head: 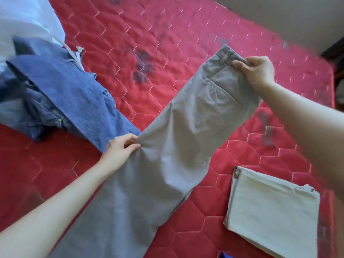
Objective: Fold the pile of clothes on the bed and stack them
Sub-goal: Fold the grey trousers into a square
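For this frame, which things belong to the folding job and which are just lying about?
Belongs to the job:
- grey trousers, held by the left hand at the crotch and the right hand at the waistband
- blue clothes, unfolded pile
- folded beige garment, stack start

Just there:
- red quilt
- white fabric at top left, blurred

grey trousers (pixel 173 138), red quilted bedspread (pixel 149 34)

A red quilted bedspread (pixel 167 43) with stitched hexagons and faded dark flower prints fills most of the view. Beyond its far right edge rises a pale wall (pixel 279 17). Dark furniture (pixel 335 49), indistinct, stands just off the bedspread's right corner.
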Demonstrator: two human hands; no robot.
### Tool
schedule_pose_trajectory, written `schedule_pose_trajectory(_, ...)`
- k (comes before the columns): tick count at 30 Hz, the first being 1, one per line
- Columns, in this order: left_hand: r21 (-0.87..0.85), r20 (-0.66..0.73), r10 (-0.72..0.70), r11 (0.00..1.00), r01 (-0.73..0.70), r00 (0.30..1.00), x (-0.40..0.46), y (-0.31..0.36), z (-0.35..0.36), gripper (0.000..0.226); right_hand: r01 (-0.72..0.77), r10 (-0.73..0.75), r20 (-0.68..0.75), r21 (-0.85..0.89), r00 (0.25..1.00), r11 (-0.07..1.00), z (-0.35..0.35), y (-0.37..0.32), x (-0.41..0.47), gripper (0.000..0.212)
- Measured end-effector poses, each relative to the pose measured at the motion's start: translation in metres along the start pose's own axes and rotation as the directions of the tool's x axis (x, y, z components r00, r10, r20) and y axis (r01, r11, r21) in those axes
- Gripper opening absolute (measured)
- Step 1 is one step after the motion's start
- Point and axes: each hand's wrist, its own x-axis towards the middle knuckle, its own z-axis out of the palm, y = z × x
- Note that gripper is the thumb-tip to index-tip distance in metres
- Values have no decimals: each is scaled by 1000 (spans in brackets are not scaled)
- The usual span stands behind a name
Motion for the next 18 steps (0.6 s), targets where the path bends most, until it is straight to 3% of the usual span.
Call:
schedule_pose_trajectory(2,119,-130,-5,993,21,992,44,7,15,16,-27,17,-93,-105,996,994,12,1,42,32)
schedule_pose_trajectory(5,441,-263,40,893,83,964,88,3,46,44,-20,12,-35,-209,999,978,54,2,64,46)
schedule_pose_trajectory(10,693,-88,222,714,-101,971,89,-25,98,55,290,-255,170,-235,952,928,154,5,7,42)
schedule_pose_trajectory(13,793,-6,262,590,-155,965,80,-47,111,57,379,-311,268,-256,912,889,201,10,-17,48)
schedule_pose_trajectory(18,824,-7,330,536,-181,944,80,-60,117,61,537,-366,430,-396,825,745,241,35,-12,55)
